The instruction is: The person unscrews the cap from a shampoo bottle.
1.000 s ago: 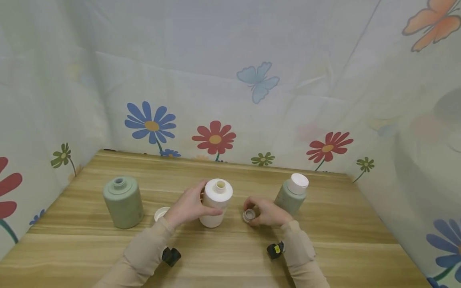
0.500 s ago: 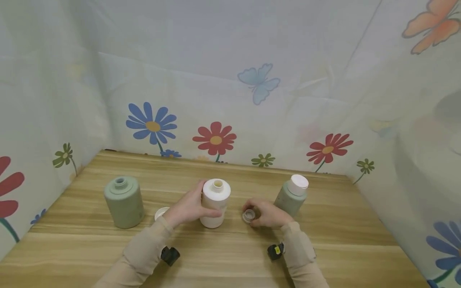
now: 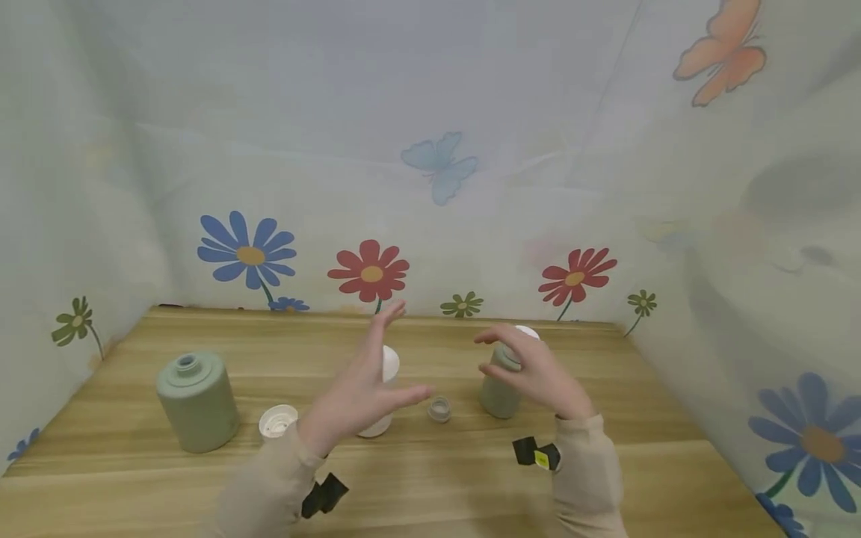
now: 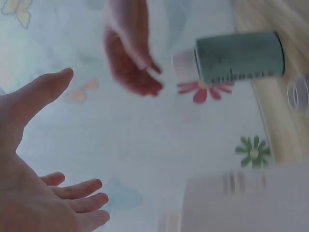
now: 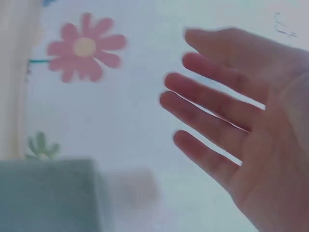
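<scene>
1. The white bottle (image 3: 391, 364) stands on the table (image 3: 430, 486), partly hidden behind the left hand (image 3: 363, 392), well in from the far edge.
2. The small cap (image 3: 439, 409) lies between it and the capped bottle (image 3: 501, 392), apart from both, with room on its near side.
3. The left hand is spread wide, thumb well away from the fingers; it holds nothing, and the left wrist view shows a gap between it and the white bottle.
4. The right hand (image 3: 538, 370) is raised by the capped bottle's top, fingers loosely extended and apart from the thumb, gripping nothing; the left wrist view shows it clear of the bottle.
5. Farther left are the white lid (image 3: 278, 421) and the open green bottle (image 3: 198, 403), a narrow gap between them.
6. Flowered cloth (image 3: 303, 149) rises along the table's far edge.
</scene>
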`<action>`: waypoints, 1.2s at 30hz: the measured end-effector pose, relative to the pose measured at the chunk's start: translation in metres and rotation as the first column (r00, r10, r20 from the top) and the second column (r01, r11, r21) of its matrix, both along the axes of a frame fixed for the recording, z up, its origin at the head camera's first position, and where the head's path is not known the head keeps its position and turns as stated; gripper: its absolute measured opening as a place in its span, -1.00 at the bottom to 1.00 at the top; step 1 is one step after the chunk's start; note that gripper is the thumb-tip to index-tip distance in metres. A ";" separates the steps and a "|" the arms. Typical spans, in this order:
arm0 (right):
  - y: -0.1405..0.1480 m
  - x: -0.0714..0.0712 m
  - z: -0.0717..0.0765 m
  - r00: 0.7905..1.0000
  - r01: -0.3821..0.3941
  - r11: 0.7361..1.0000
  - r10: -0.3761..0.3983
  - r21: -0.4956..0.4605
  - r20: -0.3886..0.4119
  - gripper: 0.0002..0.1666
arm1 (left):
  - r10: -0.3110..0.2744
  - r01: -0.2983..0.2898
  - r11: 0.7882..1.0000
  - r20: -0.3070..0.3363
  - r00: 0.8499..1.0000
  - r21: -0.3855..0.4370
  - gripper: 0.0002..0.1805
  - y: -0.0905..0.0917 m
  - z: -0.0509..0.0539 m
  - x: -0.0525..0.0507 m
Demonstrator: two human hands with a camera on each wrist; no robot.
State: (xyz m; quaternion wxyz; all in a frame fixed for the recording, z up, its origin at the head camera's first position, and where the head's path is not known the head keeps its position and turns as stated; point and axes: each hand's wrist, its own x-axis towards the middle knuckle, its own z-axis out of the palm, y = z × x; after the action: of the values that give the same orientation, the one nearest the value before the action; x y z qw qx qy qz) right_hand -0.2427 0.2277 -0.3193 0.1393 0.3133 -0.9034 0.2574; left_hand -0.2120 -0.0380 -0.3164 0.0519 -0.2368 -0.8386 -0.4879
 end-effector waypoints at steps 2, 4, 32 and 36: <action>0.006 0.002 0.007 0.998 0.045 0.998 -0.047 -0.039 -0.052 -0.59 | -0.045 0.045 0.999 0.019 0.999 -0.006 0.16 0.015 -0.002 -0.003; 0.012 0.001 0.011 0.993 0.091 0.994 -0.095 -0.056 -0.066 -0.58 | -0.074 0.075 0.997 0.050 0.996 -0.003 0.16 0.029 -0.007 -0.011; 0.024 -0.028 -0.019 0.918 0.392 0.910 -0.378 -0.133 0.122 -0.49 | -0.060 0.005 0.984 0.295 0.954 0.181 -0.06 0.160 -0.110 -0.084; 0.034 -0.019 -0.019 0.918 0.398 0.899 -0.387 -0.184 0.090 -0.51 | -0.045 0.017 0.992 0.234 0.971 0.123 -0.11 0.166 -0.106 -0.079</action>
State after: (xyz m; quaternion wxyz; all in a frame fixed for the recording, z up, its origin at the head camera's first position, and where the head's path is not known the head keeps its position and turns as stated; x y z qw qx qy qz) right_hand -0.2619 0.2616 -0.3380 0.1958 0.1027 -0.9210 0.3208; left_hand -0.2915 0.1284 -0.4227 -0.0416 -0.1866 -0.8040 -0.5630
